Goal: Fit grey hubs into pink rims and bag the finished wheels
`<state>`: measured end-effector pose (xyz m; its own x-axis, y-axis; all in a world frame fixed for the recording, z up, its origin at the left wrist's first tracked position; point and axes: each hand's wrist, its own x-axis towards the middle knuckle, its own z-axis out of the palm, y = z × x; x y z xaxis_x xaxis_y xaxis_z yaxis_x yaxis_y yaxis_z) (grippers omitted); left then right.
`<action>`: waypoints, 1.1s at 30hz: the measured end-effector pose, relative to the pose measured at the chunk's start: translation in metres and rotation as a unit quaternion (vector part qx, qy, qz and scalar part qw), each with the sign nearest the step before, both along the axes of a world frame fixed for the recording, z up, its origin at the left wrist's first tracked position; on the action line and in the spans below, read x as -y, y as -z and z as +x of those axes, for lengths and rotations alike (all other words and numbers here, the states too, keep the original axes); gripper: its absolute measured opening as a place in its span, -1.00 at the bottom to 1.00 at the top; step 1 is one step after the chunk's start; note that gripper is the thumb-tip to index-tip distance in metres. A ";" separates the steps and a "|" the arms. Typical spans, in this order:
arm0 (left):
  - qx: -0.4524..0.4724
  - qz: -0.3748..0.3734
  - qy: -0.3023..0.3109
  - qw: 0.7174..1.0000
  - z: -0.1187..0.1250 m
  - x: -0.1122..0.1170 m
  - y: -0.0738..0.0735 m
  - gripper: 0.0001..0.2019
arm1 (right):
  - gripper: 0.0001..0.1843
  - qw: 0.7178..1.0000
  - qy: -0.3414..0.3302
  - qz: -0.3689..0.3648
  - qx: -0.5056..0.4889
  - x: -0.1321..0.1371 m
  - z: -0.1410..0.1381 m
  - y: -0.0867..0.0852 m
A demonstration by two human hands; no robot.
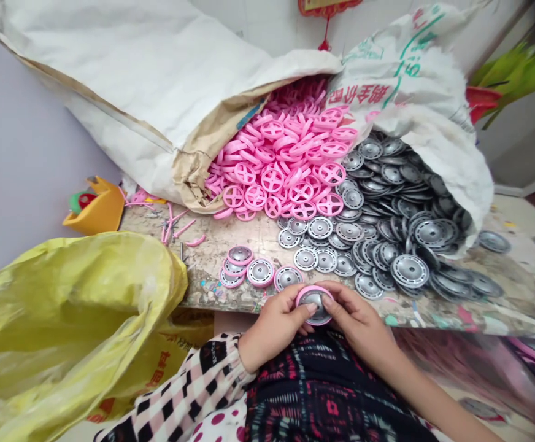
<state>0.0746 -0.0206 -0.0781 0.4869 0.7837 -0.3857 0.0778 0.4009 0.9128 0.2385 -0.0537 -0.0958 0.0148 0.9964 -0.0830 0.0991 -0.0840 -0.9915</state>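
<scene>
Both hands grip one toy wheel (314,302), a silver disc set inside a pink rim, just off the table's front edge. My left hand (279,319) is closed on its left side, thumb pressing the disc's face. My right hand (357,316) pinches the opposite side, its thumb on the disc too. Just beyond the fingers, several pink-rimmed silver wheels (261,272) lie on the worn table (157,215). A heap of loose silver discs (350,231) spreads to the right of them. Behind is a pile of pink spoked rims (272,178).
A large white sack (148,67) spills the pink rims, and another white sack (451,147) spills the discs. An open yellow bag (111,270) stands at the left, below the table's edge. A cut orange container (97,209) sits at the back left.
</scene>
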 end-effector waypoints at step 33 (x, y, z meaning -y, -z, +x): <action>-0.031 -0.080 -0.247 0.965 -0.059 -0.004 0.038 -0.57 | -0.63 0.860 -0.136 0.221 0.438 -0.090 -0.055 -0.018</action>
<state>0.0151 -0.0162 -0.1158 0.0410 0.8427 -0.5368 -0.1066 0.5379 0.8362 0.1830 0.0364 -0.0779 -0.3606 0.9039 0.2300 0.7815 0.4274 -0.4545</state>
